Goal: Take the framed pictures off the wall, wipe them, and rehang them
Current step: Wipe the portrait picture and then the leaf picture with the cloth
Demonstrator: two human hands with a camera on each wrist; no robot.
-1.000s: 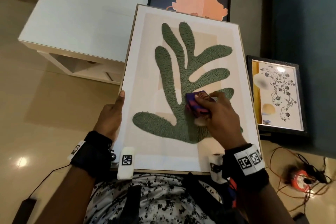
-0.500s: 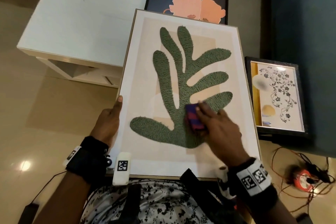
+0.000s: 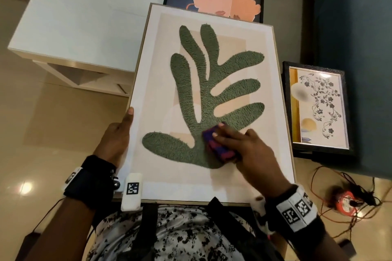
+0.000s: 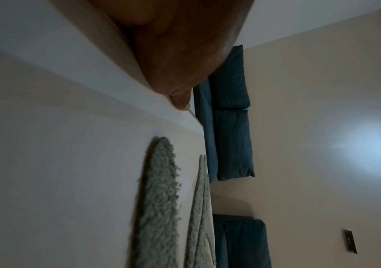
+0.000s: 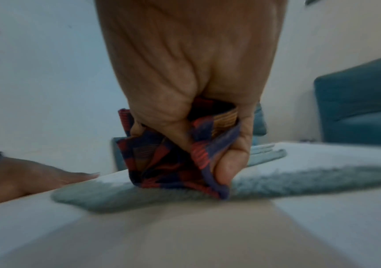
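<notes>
Leaf-art frame [image 3: 146, 65] held on lap, L hand [image 3: 115, 140] gripping its edge; checked cloth [image 3: 218, 146] bunched in R hand [image 3: 250, 150], pressed on tufted leaf. Wiping underway; rehanging judged pending for all three frames.

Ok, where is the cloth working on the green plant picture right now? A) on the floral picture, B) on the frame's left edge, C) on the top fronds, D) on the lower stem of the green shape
D: the right hand presses the checked cloth onto the lower stem of the green shape, while the left hand holds the frame's left edge.
</notes>
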